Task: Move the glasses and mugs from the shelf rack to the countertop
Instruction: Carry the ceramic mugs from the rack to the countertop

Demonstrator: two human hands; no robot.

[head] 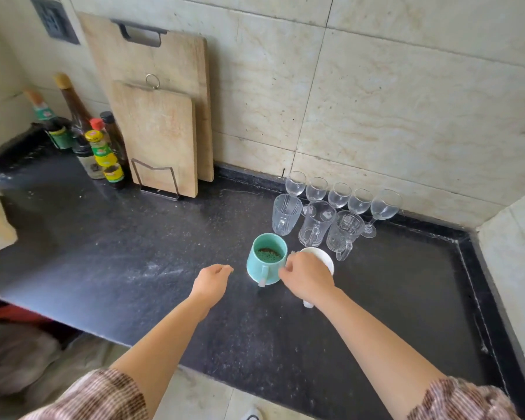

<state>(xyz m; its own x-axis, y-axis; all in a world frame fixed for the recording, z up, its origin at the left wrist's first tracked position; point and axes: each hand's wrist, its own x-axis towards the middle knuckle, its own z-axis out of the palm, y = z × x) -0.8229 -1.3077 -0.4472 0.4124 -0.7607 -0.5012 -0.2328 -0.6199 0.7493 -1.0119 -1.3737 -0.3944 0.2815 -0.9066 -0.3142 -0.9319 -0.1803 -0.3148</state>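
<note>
Head view shows right hand fingers curled over the white mug, grip unclear, left hand loosely open, empty; ceramic looks rigid, breakable, best held by its handle.

teal mug, white mug upright | clear glasses clustered behind

We're looking down on a black speckled countertop running into a corner of beige marbled wall tiles. Two wooden cutting boards are leaning on the wall in a wire stand, sauce bottles crowding beside them, daylight washing softly over everything.
</note>
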